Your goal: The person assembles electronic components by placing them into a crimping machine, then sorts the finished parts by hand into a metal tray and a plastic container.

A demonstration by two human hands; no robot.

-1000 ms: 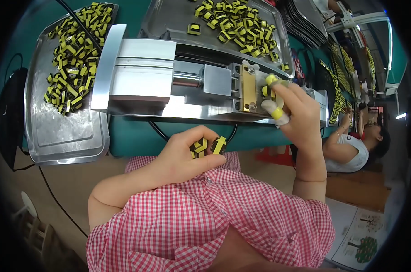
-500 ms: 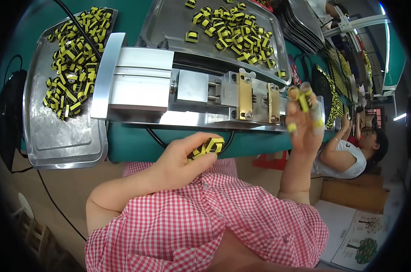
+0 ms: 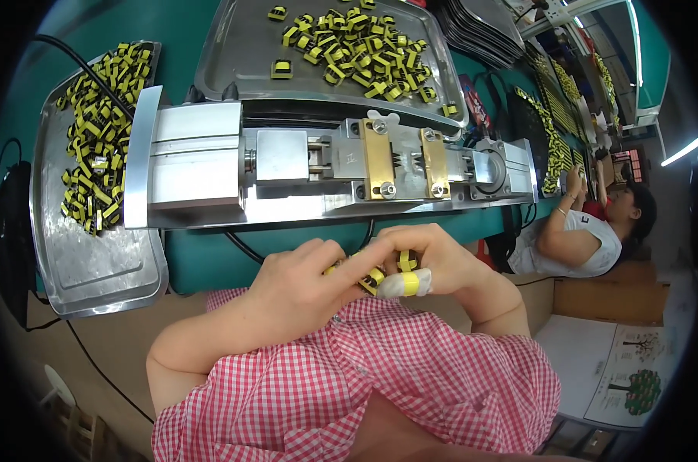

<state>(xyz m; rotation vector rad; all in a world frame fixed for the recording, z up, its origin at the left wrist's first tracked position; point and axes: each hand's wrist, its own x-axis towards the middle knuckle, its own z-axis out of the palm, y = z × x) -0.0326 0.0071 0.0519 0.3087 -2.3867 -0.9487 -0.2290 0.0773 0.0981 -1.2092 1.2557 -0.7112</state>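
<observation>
One green desk (image 3: 195,262) carries the machine (image 3: 349,158). Before it, both hands meet: left hand (image 3: 295,279) curled around yellow-black parts (image 3: 372,282), right hand (image 3: 445,263) curled on another part (image 3: 407,260), fingertips partly hidden. Judged sound practice: steady the left, pinching single pieces by their sides.

Red-and-white checked garment (image 3: 287,385) is showing short sleeves (image 3: 530,358), right hand (image 3: 441,258) is sporting whitish finger cover (image 3: 393,287) with yellow band (image 3: 412,282).
</observation>
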